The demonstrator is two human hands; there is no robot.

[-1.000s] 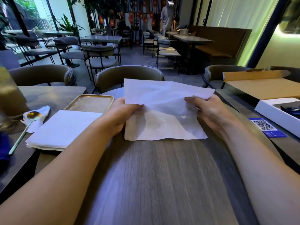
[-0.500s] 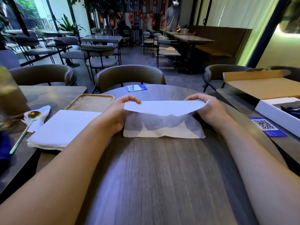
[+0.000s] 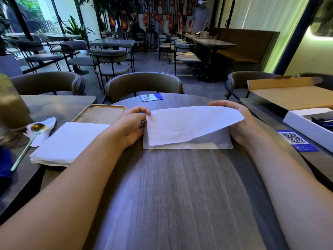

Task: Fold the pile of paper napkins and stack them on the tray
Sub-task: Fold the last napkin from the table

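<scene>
Left hand [image 3: 132,126]: thumb and forefinger pinch the napkin [image 3: 187,129] flap's left corner.
Right hand [image 3: 239,123]: curled fingers hold the flap's right edge, raised off the table [image 3: 171,195].

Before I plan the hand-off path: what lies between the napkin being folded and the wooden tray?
In the head view, the left hand lies between them, pinching the napkin at its left corner. The tray sits just beyond it.

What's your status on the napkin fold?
Left hand and right hand pinch napkin, half-folded on table. Tray bare. Nothing blocking.
</scene>
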